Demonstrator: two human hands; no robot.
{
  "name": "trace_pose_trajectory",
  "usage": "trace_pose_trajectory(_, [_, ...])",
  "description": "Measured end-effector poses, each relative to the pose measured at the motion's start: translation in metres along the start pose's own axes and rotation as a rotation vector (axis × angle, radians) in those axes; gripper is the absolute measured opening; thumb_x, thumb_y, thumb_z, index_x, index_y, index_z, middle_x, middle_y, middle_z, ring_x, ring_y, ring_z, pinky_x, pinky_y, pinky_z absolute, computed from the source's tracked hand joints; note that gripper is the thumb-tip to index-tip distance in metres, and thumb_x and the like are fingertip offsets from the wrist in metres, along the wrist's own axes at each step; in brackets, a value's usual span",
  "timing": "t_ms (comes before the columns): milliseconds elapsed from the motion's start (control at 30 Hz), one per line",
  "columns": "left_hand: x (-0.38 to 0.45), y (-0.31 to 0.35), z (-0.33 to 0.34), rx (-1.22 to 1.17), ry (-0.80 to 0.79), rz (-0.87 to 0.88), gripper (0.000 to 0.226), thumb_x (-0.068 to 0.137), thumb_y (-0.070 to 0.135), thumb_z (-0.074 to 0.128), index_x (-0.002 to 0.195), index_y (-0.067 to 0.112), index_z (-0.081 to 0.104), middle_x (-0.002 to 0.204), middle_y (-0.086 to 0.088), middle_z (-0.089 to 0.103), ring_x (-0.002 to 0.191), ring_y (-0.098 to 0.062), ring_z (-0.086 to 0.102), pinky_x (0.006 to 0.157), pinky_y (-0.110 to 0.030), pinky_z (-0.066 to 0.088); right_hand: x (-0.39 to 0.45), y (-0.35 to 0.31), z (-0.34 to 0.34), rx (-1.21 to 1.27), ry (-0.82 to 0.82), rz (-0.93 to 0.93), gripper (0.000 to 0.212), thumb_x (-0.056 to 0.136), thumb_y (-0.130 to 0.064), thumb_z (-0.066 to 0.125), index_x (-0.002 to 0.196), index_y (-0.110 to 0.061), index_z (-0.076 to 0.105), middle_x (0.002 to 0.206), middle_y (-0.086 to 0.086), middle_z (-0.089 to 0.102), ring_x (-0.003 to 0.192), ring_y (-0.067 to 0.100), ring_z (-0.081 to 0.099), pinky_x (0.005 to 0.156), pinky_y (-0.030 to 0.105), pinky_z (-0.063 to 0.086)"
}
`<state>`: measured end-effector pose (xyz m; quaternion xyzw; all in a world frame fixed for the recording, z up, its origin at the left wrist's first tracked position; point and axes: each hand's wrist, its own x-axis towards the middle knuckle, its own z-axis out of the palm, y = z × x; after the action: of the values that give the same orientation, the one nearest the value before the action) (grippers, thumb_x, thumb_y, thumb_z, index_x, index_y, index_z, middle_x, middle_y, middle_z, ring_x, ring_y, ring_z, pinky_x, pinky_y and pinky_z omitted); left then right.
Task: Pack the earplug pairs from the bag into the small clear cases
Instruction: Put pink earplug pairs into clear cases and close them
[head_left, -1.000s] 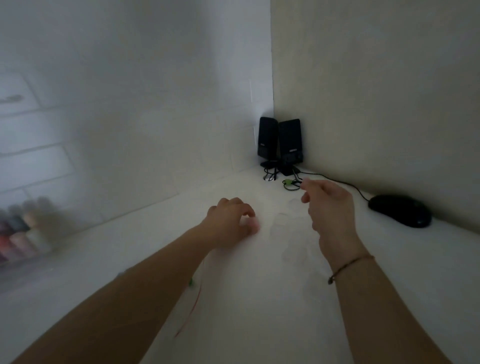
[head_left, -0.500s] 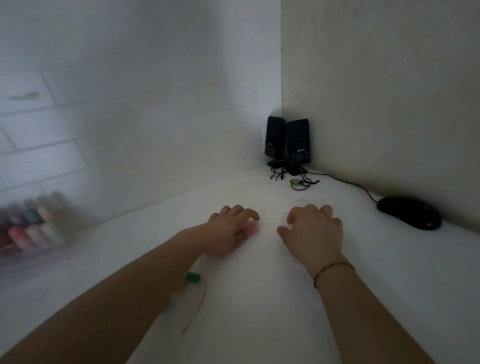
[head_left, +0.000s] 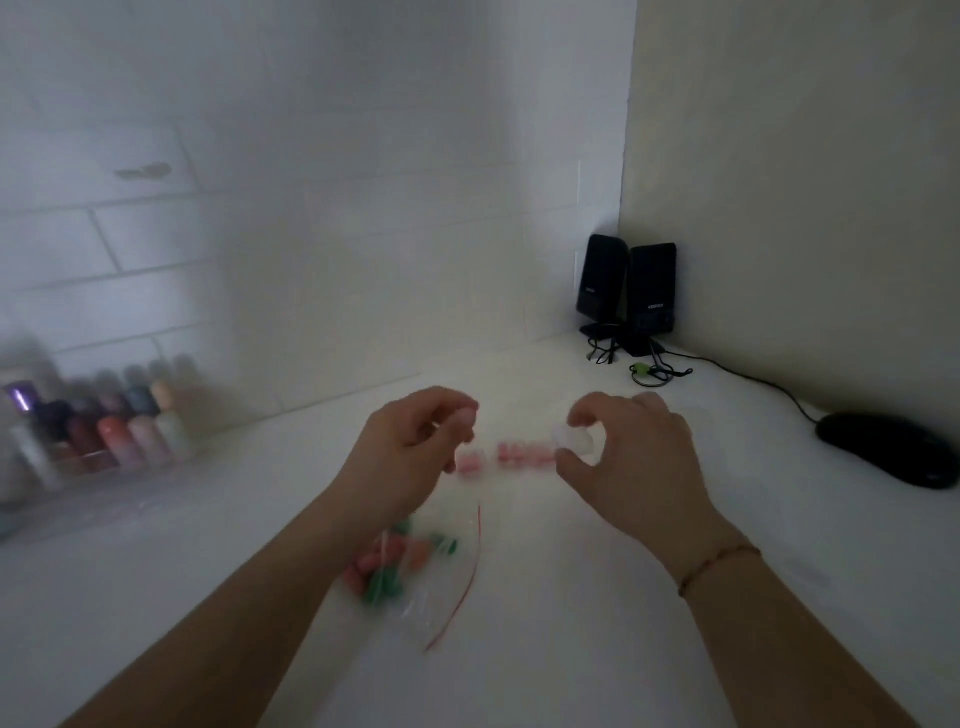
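At the far left a tray of small bottles (head_left: 104, 431) stands by the wall. The left hand (head_left: 410, 457) has curled fingers pinching something pink, blurred. Below it lies the bag (head_left: 410, 577) of earplugs on the worktop (head_left: 571, 649). Pink earplugs (head_left: 519, 453) lie between the hands. The right hand (head_left: 634, 457) holds a clear case (head_left: 574, 441) between thumb and fingers. A mouse (head_left: 888, 447) sits well apart, right.

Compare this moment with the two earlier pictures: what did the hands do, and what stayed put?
Both hands lifted off the white desk. The right hand now pinches a small clear case that it had reached down for; the left hand holds something pinkish, too blurred to name. Pink earplugs now show between them. The bag, speakers and mouse stayed put.
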<state>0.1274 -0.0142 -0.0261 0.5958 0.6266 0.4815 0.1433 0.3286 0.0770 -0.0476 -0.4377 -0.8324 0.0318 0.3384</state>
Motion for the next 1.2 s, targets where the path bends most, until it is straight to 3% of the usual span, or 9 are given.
trace_pose_trajectory(133, [-0.044, 0.003, -0.021, -0.772, -0.322, -0.393, 0.052, 0.086, 0.050, 0.058, 0.103, 0.002, 0.071, 0.098, -0.023, 0.071, 0.076, -0.030, 0.070, 0.056, -0.031, 0.055, -0.020, -0.056, -0.016, 0.729, -0.038, -0.358, 0.026, 0.074, -0.029, 0.071, 0.096, -0.033, 0.056, 0.107, -0.018, 0.064, 0.108, 0.009, 0.058, 0.090, 0.020, 0.045])
trace_pose_trajectory(267, [-0.062, -0.002, -0.024, -1.049, -0.446, -0.375, 0.052, 0.088, 0.050, 0.058, 0.112, 0.005, 0.069, 0.105, -0.020, 0.069, 0.084, -0.024, 0.071, 0.069, -0.030, 0.059, -0.031, -0.077, -0.013, 0.877, -0.180, -0.403, 0.028, 0.078, -0.012, 0.074, 0.098, -0.023, 0.058, 0.115, -0.015, 0.067, 0.112, 0.012, 0.062, 0.094, 0.026, 0.046])
trace_pose_trajectory(333, [-0.066, -0.005, -0.021, -1.145, -0.410, -0.353, 0.054, 0.081, 0.049, 0.070, 0.113, 0.004, 0.069, 0.107, -0.018, 0.069, 0.085, -0.019, 0.070, 0.073, -0.030, 0.059, -0.031, -0.079, -0.011, 0.800, -0.103, -0.460, 0.026, 0.076, -0.006, 0.076, 0.094, -0.018, 0.061, 0.114, -0.014, 0.068, 0.112, 0.013, 0.062, 0.094, 0.031, 0.048])
trace_pose_trajectory(467, [-0.068, -0.010, -0.016, -1.223, -0.297, -0.343, 0.064, 0.068, 0.045, 0.083, 0.113, 0.001, 0.069, 0.111, -0.020, 0.069, 0.097, -0.024, 0.070, 0.086, -0.034, 0.057, -0.031, -0.083, -0.003, 0.579, 0.115, -0.583, 0.007, 0.077, -0.009, 0.072, 0.082, -0.010, 0.068, 0.112, -0.007, 0.069, 0.105, 0.012, 0.064, 0.086, 0.033, 0.052])
trace_pose_trajectory(733, [-0.068, -0.008, -0.015, -1.289, -0.202, -0.279, 0.059, 0.064, 0.019, 0.089, 0.111, -0.003, 0.061, 0.102, -0.025, 0.066, 0.092, -0.028, 0.069, 0.072, -0.029, 0.058, -0.029, -0.085, 0.006, 0.272, 0.309, -0.616, 0.019, 0.083, -0.027, 0.074, 0.091, -0.010, 0.075, 0.097, 0.002, 0.068, 0.089, 0.021, 0.060, 0.075, 0.031, 0.049])
trace_pose_trajectory(833, [-0.067, -0.006, -0.013, -1.334, -0.197, -0.275, 0.057, 0.074, 0.027, 0.080, 0.115, -0.003, 0.054, 0.106, -0.027, 0.064, 0.094, -0.029, 0.069, 0.078, -0.033, 0.058, -0.029, -0.083, 0.005, 0.299, 0.332, -0.632, 0.015, 0.087, -0.022, 0.071, 0.093, -0.009, 0.075, 0.092, -0.001, 0.070, 0.084, 0.020, 0.062, 0.075, 0.034, 0.050])
trace_pose_trajectory(933, [-0.068, -0.006, -0.013, -1.401, -0.270, -0.399, 0.054, 0.074, 0.038, 0.066, 0.112, -0.001, 0.066, 0.110, -0.025, 0.068, 0.089, -0.027, 0.072, 0.077, -0.036, 0.059, -0.033, -0.081, 0.001, 0.462, 0.304, -0.578, 0.017, 0.088, -0.017, 0.066, 0.103, -0.011, 0.071, 0.101, -0.004, 0.068, 0.096, 0.017, 0.062, 0.087, 0.025, 0.047])
trace_pose_trajectory(1067, [-0.070, -0.007, -0.008, -1.325, -0.323, -0.392, 0.055, 0.071, 0.048, 0.075, 0.107, 0.007, 0.073, 0.107, -0.018, 0.071, 0.093, -0.024, 0.072, 0.081, -0.037, 0.058, -0.035, -0.080, 0.000, 0.558, 0.182, -0.537, 0.023, 0.089, -0.019, 0.059, 0.107, -0.010, 0.070, 0.103, -0.007, 0.068, 0.103, 0.017, 0.061, 0.089, 0.024, 0.046])
trace_pose_trajectory(1200, [-0.070, -0.008, -0.006, -1.317, -0.272, -0.351, 0.063, 0.068, 0.044, 0.083, 0.112, 0.002, 0.070, 0.112, -0.023, 0.068, 0.099, -0.029, 0.069, 0.089, -0.041, 0.055, -0.037, -0.084, -0.002, 0.537, 0.263, -0.531, 0.022, 0.085, -0.018, 0.063, 0.103, -0.006, 0.070, 0.103, -0.003, 0.068, 0.099, 0.014, 0.063, 0.089, 0.022, 0.047])
